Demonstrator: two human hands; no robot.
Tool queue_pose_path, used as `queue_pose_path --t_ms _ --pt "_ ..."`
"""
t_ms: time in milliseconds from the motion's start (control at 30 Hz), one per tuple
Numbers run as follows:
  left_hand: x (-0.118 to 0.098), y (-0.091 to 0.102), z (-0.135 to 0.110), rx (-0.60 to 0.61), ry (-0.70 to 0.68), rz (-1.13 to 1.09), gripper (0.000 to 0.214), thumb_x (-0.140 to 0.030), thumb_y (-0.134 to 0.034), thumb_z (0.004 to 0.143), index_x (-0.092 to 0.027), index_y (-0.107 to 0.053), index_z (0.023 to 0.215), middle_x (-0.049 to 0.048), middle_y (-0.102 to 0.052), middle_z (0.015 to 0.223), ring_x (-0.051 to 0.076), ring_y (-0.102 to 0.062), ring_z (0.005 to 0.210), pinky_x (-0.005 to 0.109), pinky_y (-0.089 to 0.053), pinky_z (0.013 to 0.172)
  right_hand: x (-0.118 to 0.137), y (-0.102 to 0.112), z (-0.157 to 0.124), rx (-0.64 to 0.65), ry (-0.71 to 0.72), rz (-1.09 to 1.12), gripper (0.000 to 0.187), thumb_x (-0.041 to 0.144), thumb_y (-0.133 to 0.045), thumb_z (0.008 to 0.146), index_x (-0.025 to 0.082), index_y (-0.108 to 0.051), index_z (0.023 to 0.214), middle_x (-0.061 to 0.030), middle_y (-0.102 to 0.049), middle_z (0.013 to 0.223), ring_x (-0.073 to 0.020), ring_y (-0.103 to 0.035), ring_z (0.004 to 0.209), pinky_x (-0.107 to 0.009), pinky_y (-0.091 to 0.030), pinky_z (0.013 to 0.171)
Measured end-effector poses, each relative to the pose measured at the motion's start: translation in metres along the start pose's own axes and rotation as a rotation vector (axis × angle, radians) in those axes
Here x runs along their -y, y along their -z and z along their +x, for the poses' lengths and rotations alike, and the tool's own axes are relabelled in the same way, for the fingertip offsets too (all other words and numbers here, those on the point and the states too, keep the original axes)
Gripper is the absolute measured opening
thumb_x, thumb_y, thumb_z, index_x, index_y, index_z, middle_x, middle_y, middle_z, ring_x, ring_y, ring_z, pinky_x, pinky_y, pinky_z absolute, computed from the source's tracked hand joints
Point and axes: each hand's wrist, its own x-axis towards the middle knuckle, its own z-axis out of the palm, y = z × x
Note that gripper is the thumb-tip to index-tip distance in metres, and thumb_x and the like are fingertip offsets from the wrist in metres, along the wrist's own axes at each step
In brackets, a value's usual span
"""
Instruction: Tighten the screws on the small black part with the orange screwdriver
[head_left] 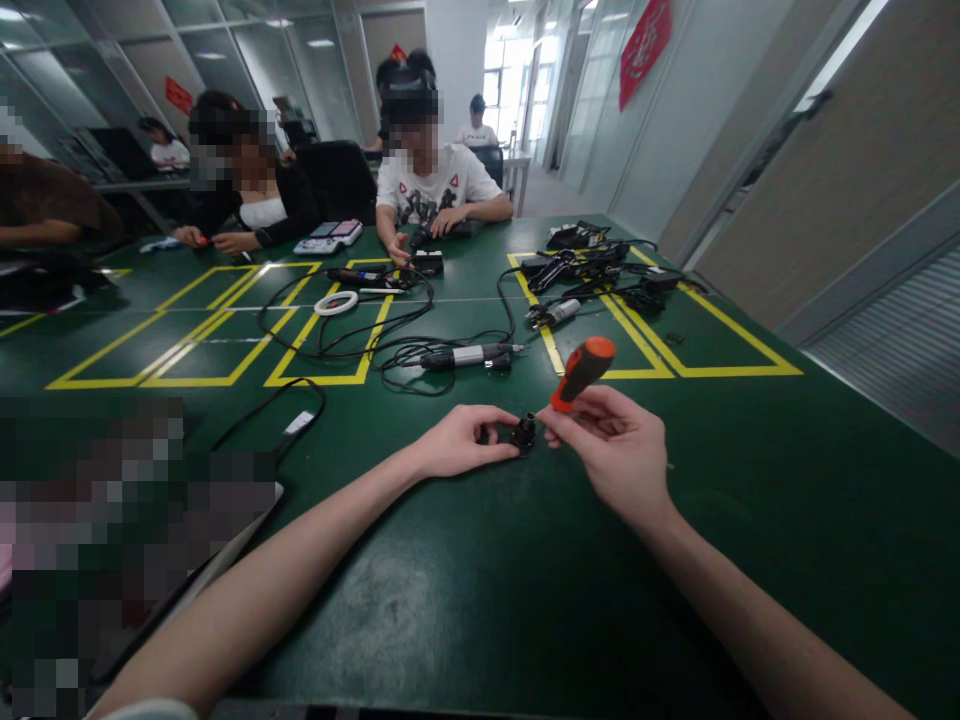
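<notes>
My left hand [469, 440] pinches a small black part [524, 432] with a round raised top, low over the green table [420, 560]; its exact kind is too small to make out. Just right of it, my right hand [615, 440] is closed on a screwdriver [586, 368] with a black and orange handle. The handle tilts up and to the right. Its shaft and tip are hidden or too fine to see, so I cannot tell whether it touches the black part.
Ahead lies a grey and black electric screwdriver [469, 356] amid looped cables. Another grey tool [555, 314] and a pile of black cables [600, 265] are at the back right. A white ring [335, 303] lies left. Across the table sit co-workers, one handling a black tool [424, 235].
</notes>
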Motion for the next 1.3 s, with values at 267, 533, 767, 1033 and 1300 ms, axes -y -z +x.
queue_pose_path --t_ms 267,533,767,1033,1300 --pt "0.0007 -0.0011 -0.0014 -0.003 0.014 0.009 0.043 -0.034 -0.077 0.084 -0.014 -0.074 0.121 -0.0026 -0.062 0.075 0.01 -0.047 0.063 0.023 -0.039 0.062 -0.0013 -0.0047 -0.0026 0.052 0.065 0.089 0.044 0.036 -0.08 0.085 0.025 -0.055 0.119 0.0021 -0.077 0.077 -0.0107 -0.063 0.046 -0.023 -0.055 0.045" --pt "0.0017 -0.0018 -0.0004 0.004 0.005 -0.012 0.045 -0.035 -0.076 0.084 -0.012 -0.073 0.123 -0.0035 -0.059 0.073 0.009 -0.046 0.062 0.022 -0.038 0.062 -0.0054 -0.0053 -0.0057 0.082 0.089 0.083 0.03 0.032 -0.073 0.091 0.025 -0.053 0.112 0.0024 -0.074 0.079 -0.0114 -0.067 0.054 -0.025 -0.058 0.053" --pt "0.0019 -0.0022 -0.0014 -0.002 -0.012 -0.026 0.043 -0.035 -0.075 0.085 -0.013 -0.073 0.122 -0.0045 -0.057 0.069 0.009 -0.045 0.06 0.021 -0.037 0.06 -0.0053 -0.0075 -0.0048 0.117 0.129 0.078 0.021 0.04 -0.062 0.099 0.025 -0.052 0.111 0.0023 -0.073 0.077 -0.0108 -0.064 0.053 -0.024 -0.056 0.052" --pt "0.0005 -0.0007 -0.0006 0.003 -0.003 0.017 0.041 -0.034 -0.075 0.085 -0.013 -0.073 0.12 -0.0025 -0.061 0.074 0.01 -0.047 0.063 0.022 -0.038 0.062 -0.004 -0.0068 -0.0035 0.138 0.096 0.033 0.027 0.049 -0.057 0.1 0.023 -0.06 0.107 0.0001 -0.069 0.077 -0.0113 -0.059 0.053 -0.027 -0.05 0.051" --pt "0.0019 -0.0008 -0.0009 0.004 -0.02 -0.025 0.041 -0.039 -0.077 0.083 -0.011 -0.073 0.113 -0.0041 -0.058 0.071 0.01 -0.049 0.062 0.022 -0.038 0.063 -0.0069 -0.0103 -0.0028 0.141 0.127 0.136 0.026 0.046 -0.063 0.098 0.027 -0.052 0.111 0.0072 -0.062 0.068 -0.0091 -0.051 0.049 -0.023 -0.046 0.051"
